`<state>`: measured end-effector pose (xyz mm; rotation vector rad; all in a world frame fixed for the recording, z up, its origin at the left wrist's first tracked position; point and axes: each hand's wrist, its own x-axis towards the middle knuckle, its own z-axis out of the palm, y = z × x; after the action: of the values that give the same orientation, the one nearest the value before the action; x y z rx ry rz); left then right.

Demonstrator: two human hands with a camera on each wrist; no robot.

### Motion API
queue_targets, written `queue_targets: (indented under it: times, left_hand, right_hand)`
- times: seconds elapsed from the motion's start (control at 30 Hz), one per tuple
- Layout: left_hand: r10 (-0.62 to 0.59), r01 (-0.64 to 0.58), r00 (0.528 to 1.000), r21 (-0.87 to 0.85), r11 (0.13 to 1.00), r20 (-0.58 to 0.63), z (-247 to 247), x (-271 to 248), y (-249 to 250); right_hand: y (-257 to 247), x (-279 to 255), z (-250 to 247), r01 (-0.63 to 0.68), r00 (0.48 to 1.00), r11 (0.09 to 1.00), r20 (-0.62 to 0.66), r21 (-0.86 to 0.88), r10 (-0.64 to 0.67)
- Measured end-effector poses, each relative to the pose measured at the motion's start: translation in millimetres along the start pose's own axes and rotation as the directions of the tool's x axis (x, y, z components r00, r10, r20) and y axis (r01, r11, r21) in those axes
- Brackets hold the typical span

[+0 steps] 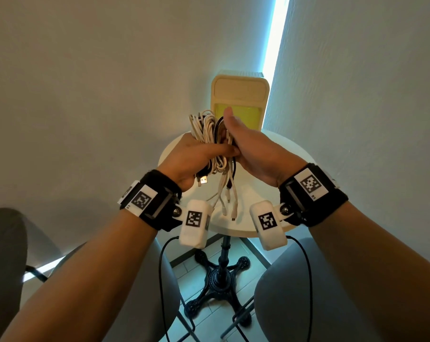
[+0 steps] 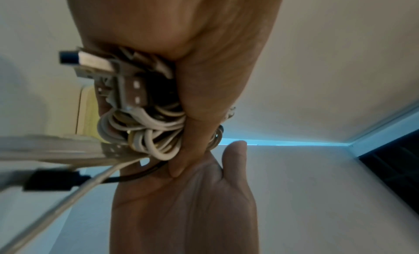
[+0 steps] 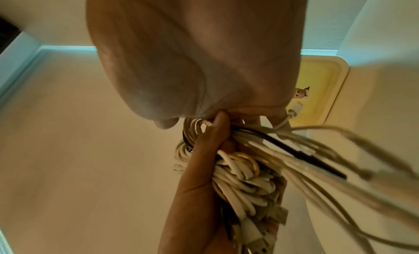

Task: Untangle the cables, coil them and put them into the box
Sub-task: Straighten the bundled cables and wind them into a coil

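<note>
A bundle of white and black cables [image 1: 210, 134] hangs in the air above the round white table [image 1: 290, 154]. My left hand [image 1: 196, 154] grips the coiled part, thumb wrapped across it. My right hand [image 1: 243, 141] holds the same bundle from the right, thumb raised. Loose ends with plugs [image 1: 230, 193] dangle below both hands. In the left wrist view the cable bundle [image 2: 147, 128] fills my left hand [image 2: 181, 60], with USB plugs sticking out. The right wrist view shows the cable coils [image 3: 244, 177] in the other hand. An open cream box [image 1: 238, 104] with a yellow inside stands behind them.
The table stands on a black cast pedestal [image 1: 221, 272] on a tiled floor. Grey chair seats [image 1: 332, 292] sit to the left and right below my arms. White walls close in behind, with a bright strip [image 1: 275, 45] at the corner.
</note>
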<state>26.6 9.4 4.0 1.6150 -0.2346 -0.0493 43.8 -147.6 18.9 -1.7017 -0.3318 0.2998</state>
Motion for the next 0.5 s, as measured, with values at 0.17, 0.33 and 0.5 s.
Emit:
queue_targets:
  times: [0.17, 0.33, 0.5]
  left_hand:
    - [0.015, -0.014, 0.999, 0.016, 1.000, -0.049, 3, 6, 0]
    - [-0.040, 0.039, 0.997, -0.013, 0.999, -0.063, 2, 11, -1]
    - [-0.078, 0.077, 0.996, -0.025, 0.997, -0.050, 1, 14, -5]
  right_hand:
    - [-12, -7, -9, 0.040, 0.999, 0.974, 0.005, -0.221, -0.040]
    - [-19, -10, -6, 0.045, 0.994, 0.977, -0.091, -0.209, -0.065]
    - [-17, -8, -10, 0.224, 0.913, 0.914, -0.256, -0.339, -0.319]
